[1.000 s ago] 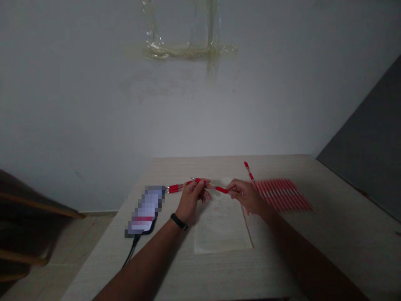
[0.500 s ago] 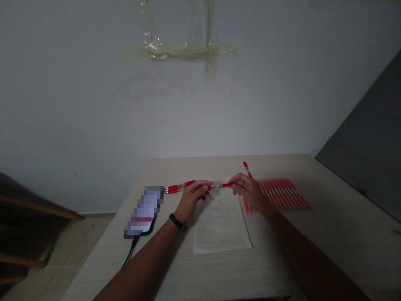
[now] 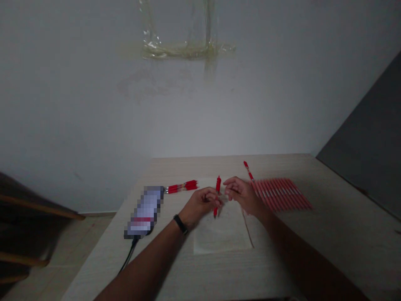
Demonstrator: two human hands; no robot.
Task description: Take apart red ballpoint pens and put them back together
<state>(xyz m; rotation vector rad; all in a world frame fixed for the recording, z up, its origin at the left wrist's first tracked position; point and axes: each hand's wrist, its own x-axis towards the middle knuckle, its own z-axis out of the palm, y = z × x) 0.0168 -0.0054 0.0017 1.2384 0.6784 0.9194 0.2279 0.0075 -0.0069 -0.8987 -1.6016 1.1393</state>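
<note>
My left hand [image 3: 202, 202] pinches a red pen [image 3: 218, 184] around its middle and holds it nearly upright above a sheet of paper [image 3: 219, 238]. Red ends of the pen show above and below the fingers. Just right of the pen is my right hand [image 3: 241, 193], its fingers loosely bent and apart, not on the pen. A faint pale blur lies between the two hands, and I cannot make out what it is. Beyond my left wrist lies a small group of red pens [image 3: 181, 187]. Right of my right hand is a row of several pink-red pens [image 3: 282, 194].
One red pen [image 3: 248, 170] lies at an angle behind the row. A phone [image 3: 144, 213] with a blurred-out screen and a black cable [image 3: 128, 255] lies on the left of the table [image 3: 338, 251]. Behind the table rises a wall [image 3: 266, 104] with tape on it.
The pen was level between both hands; now it stands nearly upright in my left hand. My right hand has let go of its end. My left hand has moved slightly right and down.
</note>
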